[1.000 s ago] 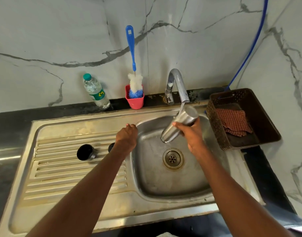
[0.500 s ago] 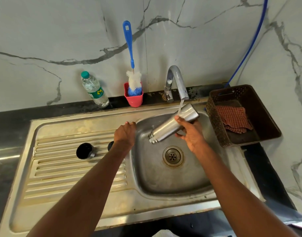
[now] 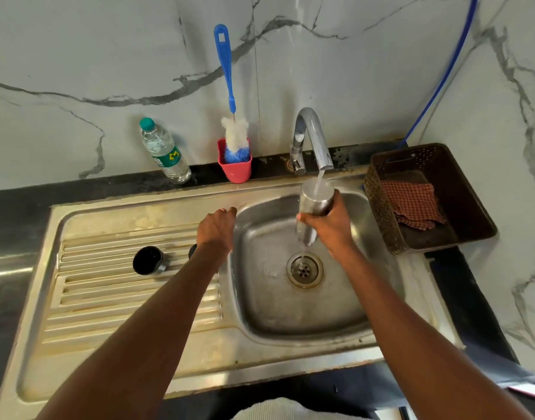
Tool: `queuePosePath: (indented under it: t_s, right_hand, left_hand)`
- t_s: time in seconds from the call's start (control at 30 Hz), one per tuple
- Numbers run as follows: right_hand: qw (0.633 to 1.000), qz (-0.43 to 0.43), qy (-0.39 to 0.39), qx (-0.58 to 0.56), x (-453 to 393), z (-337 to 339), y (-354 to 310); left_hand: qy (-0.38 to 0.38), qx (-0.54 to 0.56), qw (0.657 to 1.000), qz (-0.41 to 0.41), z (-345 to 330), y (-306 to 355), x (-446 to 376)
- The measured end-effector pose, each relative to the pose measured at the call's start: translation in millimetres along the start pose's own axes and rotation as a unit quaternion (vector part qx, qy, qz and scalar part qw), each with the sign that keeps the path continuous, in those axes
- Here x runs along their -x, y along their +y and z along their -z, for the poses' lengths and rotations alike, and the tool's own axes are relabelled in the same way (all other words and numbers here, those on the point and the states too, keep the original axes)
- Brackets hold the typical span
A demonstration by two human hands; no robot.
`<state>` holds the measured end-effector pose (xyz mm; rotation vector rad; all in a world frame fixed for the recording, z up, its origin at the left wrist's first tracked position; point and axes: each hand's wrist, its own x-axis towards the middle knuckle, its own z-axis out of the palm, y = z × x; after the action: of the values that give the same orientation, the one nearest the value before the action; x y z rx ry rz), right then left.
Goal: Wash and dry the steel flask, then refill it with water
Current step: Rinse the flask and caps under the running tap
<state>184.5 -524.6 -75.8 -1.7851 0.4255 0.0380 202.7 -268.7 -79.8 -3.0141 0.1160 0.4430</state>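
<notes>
The right hand (image 3: 332, 228) grips the steel flask (image 3: 313, 207) around its middle, holding it mouth-down over the sink basin (image 3: 260, 298) under the tap (image 3: 313, 137), whose stream strikes its upturned base. The left hand (image 3: 216, 228) rests on the basin's left rim with fingers curled, holding nothing.

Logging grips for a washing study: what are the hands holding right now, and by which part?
The right hand grips the steel flask around its middle, under the tap. The left hand holds nothing.
</notes>
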Motion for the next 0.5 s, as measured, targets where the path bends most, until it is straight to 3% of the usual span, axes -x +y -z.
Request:
queuePosePath:
  t_s: [0.17, 0.33, 0.43, 0.5]
  right_hand:
    - [0.997, 0.008, -0.072, 0.002, -1, -2, -6]
    - [0.988, -0.069, 0.027, -0.139, -5, 9, -14]
    - [0.953, -0.157, 0.025, -0.258, -6, 8, -18]
    - [0.905, -0.237, 0.044, -0.351, -10, 8, -14]
  left_hand:
    - [-0.002, 0.0, 1.0, -0.002, 3, 0, 0]
    - [0.007, -0.012, 1.0, 0.003, 2, 5, 1]
    - [0.013, -0.003, 1.0, 0.007, 3, 4, 1]
    - [0.009, -0.002, 1.0, 0.004, 2, 3, 2]
